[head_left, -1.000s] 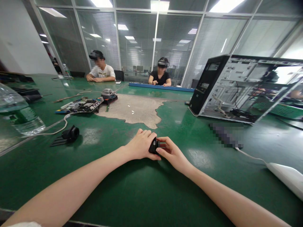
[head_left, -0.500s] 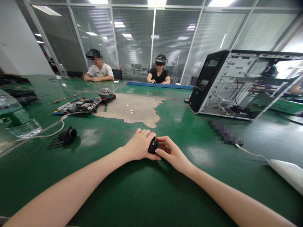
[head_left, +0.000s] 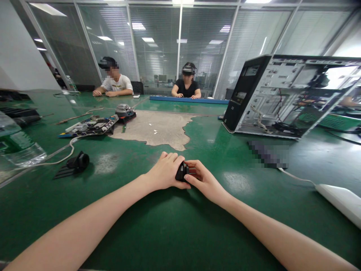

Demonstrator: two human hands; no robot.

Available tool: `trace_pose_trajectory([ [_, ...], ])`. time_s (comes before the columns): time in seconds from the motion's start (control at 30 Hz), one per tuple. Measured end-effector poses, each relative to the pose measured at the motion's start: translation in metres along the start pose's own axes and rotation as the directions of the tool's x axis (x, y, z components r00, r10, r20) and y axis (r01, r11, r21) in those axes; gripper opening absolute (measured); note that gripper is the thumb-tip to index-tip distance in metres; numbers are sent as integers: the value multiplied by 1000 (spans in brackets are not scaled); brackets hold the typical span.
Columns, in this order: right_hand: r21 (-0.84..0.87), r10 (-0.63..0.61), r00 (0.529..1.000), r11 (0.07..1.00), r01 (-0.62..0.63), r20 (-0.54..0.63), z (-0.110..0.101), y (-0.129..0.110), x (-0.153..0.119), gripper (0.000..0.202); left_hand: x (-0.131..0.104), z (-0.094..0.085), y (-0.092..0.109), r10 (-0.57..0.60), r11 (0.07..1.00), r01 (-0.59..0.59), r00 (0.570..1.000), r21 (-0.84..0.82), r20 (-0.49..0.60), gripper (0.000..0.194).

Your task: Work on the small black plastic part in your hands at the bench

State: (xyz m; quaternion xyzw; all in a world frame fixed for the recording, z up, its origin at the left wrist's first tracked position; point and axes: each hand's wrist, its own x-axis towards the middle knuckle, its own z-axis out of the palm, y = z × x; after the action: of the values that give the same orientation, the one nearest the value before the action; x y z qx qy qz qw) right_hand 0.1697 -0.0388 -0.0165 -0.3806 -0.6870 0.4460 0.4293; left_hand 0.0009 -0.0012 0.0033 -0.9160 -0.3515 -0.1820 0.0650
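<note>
A small black object (head_left: 181, 171), which looks like plastic, sits between my two hands just above or on the green table (head_left: 158, 226); its kind cannot be made out. My left hand (head_left: 168, 170) wraps around its left side, thumb below and fingers over the top. From the right, my right hand (head_left: 200, 175) grips its other side between thumb and bent fingertips. Much of the object is hidden by the fingers. To the left lies a black part with a round ring and straight prongs (head_left: 76, 162).
A circuit board (head_left: 90, 126) and a round metal-topped part (head_left: 125, 110) lie ahead on the left, near a plastic bottle (head_left: 19, 143). An opened computer case (head_left: 254, 98) stands on the right, with a white device (head_left: 338, 199) nearer. Two people sit across the table.
The view has shifted slightly, so everything sits a little further left and up. Both hands keep their hold on the black object with almost no visible movement.
</note>
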Motion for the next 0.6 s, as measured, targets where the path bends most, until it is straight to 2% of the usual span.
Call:
trace_pose_trajectory([
  [0.2, -19, -54, 998, 998, 55, 14, 1, 0, -3, 28, -1, 1, 0, -7, 1000, 7, 1000, 3, -5, 63],
  [0.37, -3, -34, 999, 999, 34, -24, 2, 0, -3, 17, 0, 1, 1, 0, 1000, 0, 1000, 1, -3, 64],
  [0.5, -21, -26, 999, 999, 26, -34, 1, 1, -2, 28, 0, 0, 1, 3, 1000, -3, 1000, 5, -6, 62],
  [0.6, -21, -48, 999, 999, 48, -6, -1, 0, -3, 29, 0, 0, 1, 10, 1000, -10, 1000, 9, -5, 64],
])
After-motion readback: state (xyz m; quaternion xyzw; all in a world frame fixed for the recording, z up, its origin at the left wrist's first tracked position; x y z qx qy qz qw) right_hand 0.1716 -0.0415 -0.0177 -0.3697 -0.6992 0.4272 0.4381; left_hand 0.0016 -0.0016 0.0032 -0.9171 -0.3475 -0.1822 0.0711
